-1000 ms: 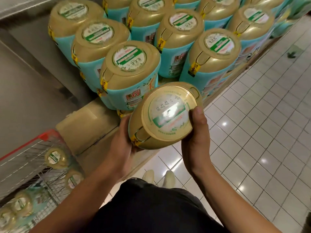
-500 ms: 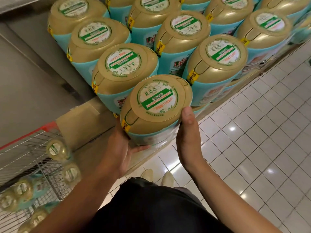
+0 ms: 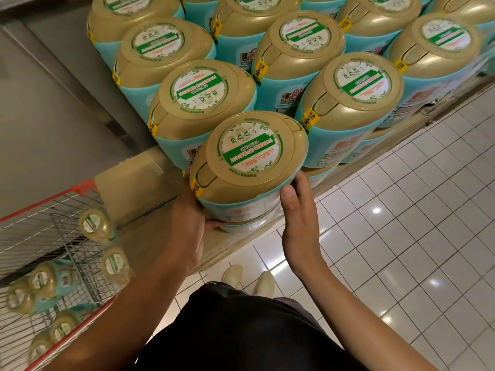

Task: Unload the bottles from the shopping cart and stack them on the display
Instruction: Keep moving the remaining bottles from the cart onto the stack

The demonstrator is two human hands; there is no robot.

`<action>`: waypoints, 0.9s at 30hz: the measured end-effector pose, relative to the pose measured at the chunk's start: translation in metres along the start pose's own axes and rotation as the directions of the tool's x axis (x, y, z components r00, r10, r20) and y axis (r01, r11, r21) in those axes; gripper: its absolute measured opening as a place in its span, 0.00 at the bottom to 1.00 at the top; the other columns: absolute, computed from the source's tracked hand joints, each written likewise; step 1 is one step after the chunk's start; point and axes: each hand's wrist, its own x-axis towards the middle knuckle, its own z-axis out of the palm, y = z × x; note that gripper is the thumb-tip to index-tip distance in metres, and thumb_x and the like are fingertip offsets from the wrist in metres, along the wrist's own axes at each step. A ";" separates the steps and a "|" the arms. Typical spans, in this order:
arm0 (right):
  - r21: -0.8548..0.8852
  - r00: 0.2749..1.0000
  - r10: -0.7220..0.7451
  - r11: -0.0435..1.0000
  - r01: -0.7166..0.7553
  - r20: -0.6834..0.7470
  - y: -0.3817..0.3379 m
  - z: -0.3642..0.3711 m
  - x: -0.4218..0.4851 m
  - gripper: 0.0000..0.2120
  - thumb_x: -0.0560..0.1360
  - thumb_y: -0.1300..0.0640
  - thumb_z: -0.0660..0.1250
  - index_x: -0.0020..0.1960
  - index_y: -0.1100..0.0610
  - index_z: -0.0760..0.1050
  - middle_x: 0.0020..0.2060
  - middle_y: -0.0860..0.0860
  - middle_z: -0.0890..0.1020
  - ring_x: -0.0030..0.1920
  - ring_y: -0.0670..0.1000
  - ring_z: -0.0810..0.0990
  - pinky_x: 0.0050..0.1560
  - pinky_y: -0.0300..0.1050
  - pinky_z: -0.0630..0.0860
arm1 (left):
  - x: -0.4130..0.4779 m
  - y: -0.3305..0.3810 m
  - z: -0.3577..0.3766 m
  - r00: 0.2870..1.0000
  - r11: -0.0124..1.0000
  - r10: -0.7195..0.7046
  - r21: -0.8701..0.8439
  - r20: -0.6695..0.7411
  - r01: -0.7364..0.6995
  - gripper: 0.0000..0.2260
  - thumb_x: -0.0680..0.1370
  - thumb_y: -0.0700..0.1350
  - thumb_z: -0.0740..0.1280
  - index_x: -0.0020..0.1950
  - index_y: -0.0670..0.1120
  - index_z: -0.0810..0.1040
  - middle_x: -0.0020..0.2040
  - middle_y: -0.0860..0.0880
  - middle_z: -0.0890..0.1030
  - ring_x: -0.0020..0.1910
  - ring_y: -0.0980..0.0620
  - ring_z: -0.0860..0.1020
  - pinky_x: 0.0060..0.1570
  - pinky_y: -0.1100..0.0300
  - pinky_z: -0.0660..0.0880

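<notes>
The bottle (image 3: pixel 249 167) stands upright at the front edge of the display (image 3: pixel 144 236), over a lower bottle (image 3: pixel 241 227), touching the stack (image 3: pixel 206 103) at its 11 o'clock. The left hand (image 3: pixel 187 226) clasps it at 8 o'clock, thumb beneath. The right hand (image 3: pixel 297 218) clasps it at 4 o'clock, thumb on its wall, fingers curling behind. The cart (image 3: pixel 53 204) lies farther out at 8 o'clock.

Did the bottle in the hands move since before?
Yes. The held bottle moved forward, closer to the stacked bottle behind it, and tipped upright.
</notes>
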 end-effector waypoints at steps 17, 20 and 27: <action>-0.088 0.995 0.092 0.992 -0.088 0.044 0.030 -0.054 -0.035 0.10 0.84 0.52 0.64 0.65 0.50 0.76 0.53 0.50 0.82 0.58 0.55 0.81 0.63 0.61 0.80 | -0.028 -0.041 -0.027 0.996 0.985 0.092 -0.148 0.020 -0.088 0.16 0.84 0.53 0.61 0.62 0.49 0.84 0.59 0.43 0.85 0.56 0.47 0.86 0.48 0.52 0.84; -0.051 0.986 0.110 0.993 -0.105 0.125 0.030 -0.057 -0.041 0.09 0.83 0.54 0.64 0.63 0.50 0.77 0.51 0.51 0.83 0.55 0.54 0.82 0.60 0.52 0.82 | -0.039 -0.056 -0.037 0.994 0.982 0.104 -0.154 -0.030 -0.107 0.17 0.85 0.56 0.58 0.55 0.53 0.86 0.55 0.46 0.86 0.51 0.50 0.86 0.44 0.53 0.83; -0.050 0.934 0.154 0.988 -0.146 0.324 0.037 -0.039 -0.061 0.09 0.83 0.52 0.64 0.59 0.53 0.78 0.46 0.59 0.81 0.49 0.63 0.80 0.50 0.44 0.80 | -0.076 -0.094 -0.077 0.981 0.970 0.081 -0.212 -0.178 -0.119 0.16 0.87 0.50 0.57 0.52 0.48 0.83 0.48 0.46 0.86 0.45 0.49 0.85 0.41 0.53 0.83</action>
